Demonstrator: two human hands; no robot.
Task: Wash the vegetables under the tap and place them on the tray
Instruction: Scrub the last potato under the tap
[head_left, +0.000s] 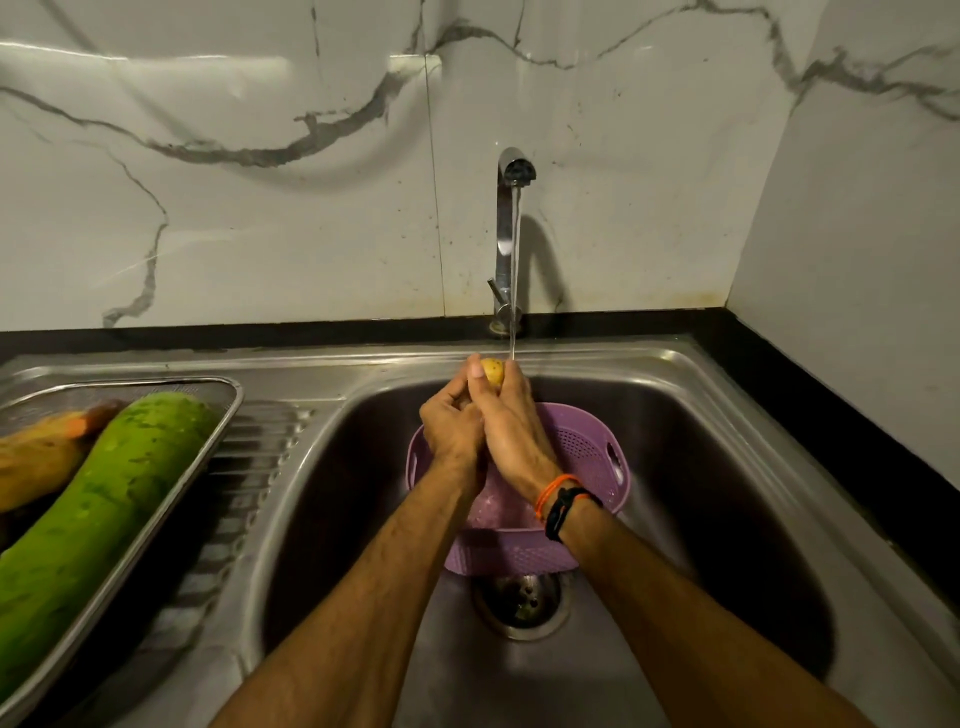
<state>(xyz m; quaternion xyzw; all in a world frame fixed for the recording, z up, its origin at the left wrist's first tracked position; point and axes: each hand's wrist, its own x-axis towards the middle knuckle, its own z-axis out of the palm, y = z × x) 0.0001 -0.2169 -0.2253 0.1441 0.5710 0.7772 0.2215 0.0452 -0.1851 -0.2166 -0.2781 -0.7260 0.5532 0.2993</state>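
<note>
A small yellow potato is held between both hands over the sink basin, right under the thin water stream from the tap. My left hand and my right hand both curl round the potato, so only its top shows. Below the hands a purple plastic basket stands in the basin. On the drainboard at the left is a steel tray holding a long green gourd and a blurred orange-brown vegetable.
The sink drain lies just in front of the basket. A ribbed drainboard separates tray and basin. A black counter edge runs along the right, with marble wall tiles behind the tap.
</note>
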